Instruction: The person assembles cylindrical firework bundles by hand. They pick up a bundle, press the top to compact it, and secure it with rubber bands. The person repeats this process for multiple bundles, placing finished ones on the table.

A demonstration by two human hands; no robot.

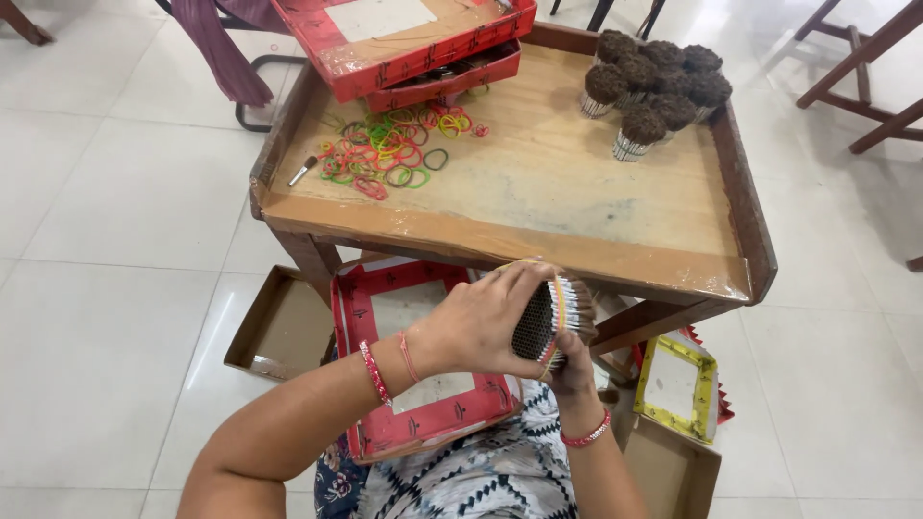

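Hands: left hand and right hand both clasped around a round bundle of thin sticks, held below the bench edge. Bench carries more bundles, coloured rubber bands.

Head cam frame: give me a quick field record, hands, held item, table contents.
left hand: wrapped over a bundle of thin sticks, above the lap
right hand: supports the bundle from below
band: yellow rubber band around the bundle
table: wooden tray-top table
on table: loose rubber bands, standing stick bundles, red boxes
lap: red box lid
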